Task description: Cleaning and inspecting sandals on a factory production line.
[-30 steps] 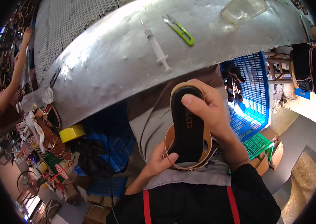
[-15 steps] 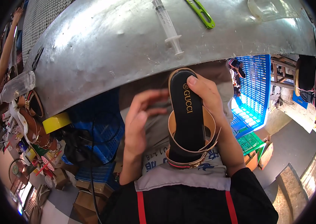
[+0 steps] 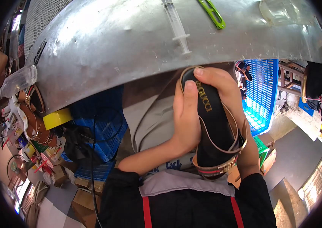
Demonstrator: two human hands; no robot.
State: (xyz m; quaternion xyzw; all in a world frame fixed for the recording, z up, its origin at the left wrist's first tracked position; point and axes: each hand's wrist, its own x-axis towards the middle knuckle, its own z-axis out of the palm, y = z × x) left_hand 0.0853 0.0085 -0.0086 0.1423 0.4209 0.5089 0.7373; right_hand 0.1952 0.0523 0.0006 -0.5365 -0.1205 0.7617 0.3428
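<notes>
A black strapped sandal (image 3: 215,129) is held over my lap, insole up, its heel end by the bench edge and its straps toward my body. Gold lettering marks the insole, and a red-striped strap with a metal ornament crosses the near end. My left hand (image 3: 187,117) wraps the sandal's left side, thumb lying on the insole. On the other side my right hand (image 3: 223,85) grips the heel end, its thumb pressed on the top. The fingers beneath the sole are hidden.
On the metal bench (image 3: 104,57) lie a plastic syringe (image 3: 177,26), a green cutter (image 3: 213,15) and a clear plastic container (image 3: 282,13). Blue crates stand left and right (image 3: 261,91) below it. A yellow tape roll (image 3: 57,119), a clear bottle (image 3: 18,80) and more sandals are at left.
My left hand has come in from beside the sandal and taken hold of it. The sandal has shifted right and tilted slightly, with my right hand still on it.
</notes>
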